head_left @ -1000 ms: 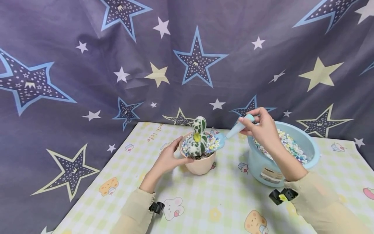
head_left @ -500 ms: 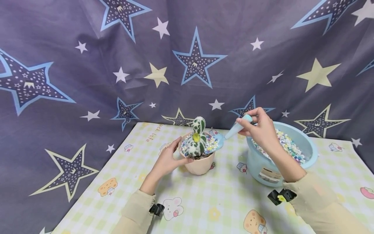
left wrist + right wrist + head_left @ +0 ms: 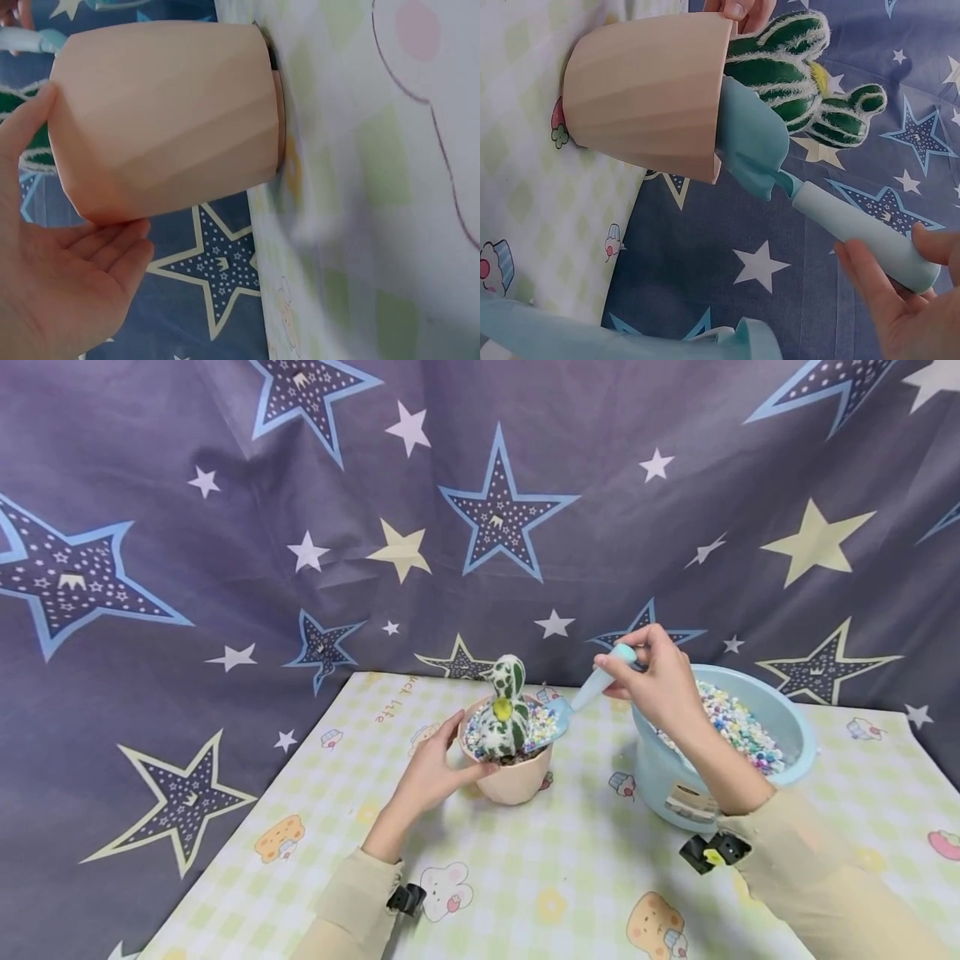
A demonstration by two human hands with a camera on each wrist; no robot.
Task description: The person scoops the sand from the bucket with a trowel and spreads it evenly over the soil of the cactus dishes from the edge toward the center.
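Note:
A cactus (image 3: 504, 727) with white fuzz and a yellow flower grows in a pale pink flowerpot (image 3: 516, 783), which stands on the table. My left hand (image 3: 433, 768) grips the pot at its left side, thumb on the near rim; the left wrist view shows the other fingers against the wall. My right hand (image 3: 660, 681) pinches the handle of a light blue trowel (image 3: 866, 229) near its end. The trowel slants down, its blade (image 3: 754, 139) at the pot's right rim. Small multicoloured pebbles (image 3: 542, 720) lie around the cactus, beside the blade.
A light blue bucket (image 3: 798, 752), partly filled with the same kind of pebbles (image 3: 738, 727), stands to the right beneath my right forearm. A green-checked cloth (image 3: 480, 935) covers the table. A star-patterned curtain (image 3: 600, 552) hangs right behind the table.
The trowel and my right hand have shifted slightly left and up, with the handle a little steeper. My left hand keeps its hold on the pot, which has barely moved.

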